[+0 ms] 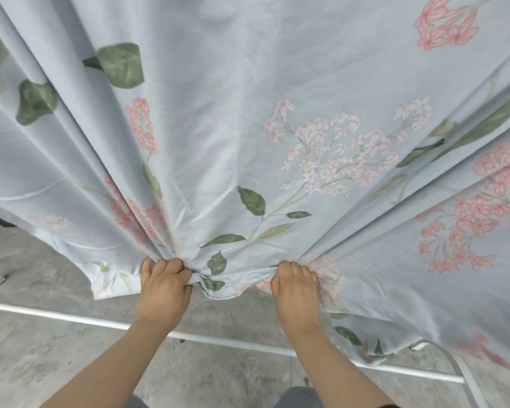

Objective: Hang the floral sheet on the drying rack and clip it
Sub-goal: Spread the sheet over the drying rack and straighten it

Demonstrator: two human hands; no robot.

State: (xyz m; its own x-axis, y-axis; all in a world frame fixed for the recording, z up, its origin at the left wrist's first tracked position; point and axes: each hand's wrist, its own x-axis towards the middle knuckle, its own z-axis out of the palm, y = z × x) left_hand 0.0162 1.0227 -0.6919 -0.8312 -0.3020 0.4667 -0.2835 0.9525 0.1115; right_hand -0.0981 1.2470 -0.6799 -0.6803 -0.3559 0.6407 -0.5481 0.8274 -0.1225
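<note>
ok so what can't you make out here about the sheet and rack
Head view only:
Rack top: hidden behind the sheet, which fills the frame to the upper edge; only a low white bar shows.
Clips: none in view, so clipped or not is unknown.
Fingertips of left hand and right hand: buried in bunched fabric.

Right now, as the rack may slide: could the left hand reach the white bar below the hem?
Probably yes: the white bar lies bare beneath the left hand, nothing between them. But that hand grips the floral sheet, so it must let go first.
</note>
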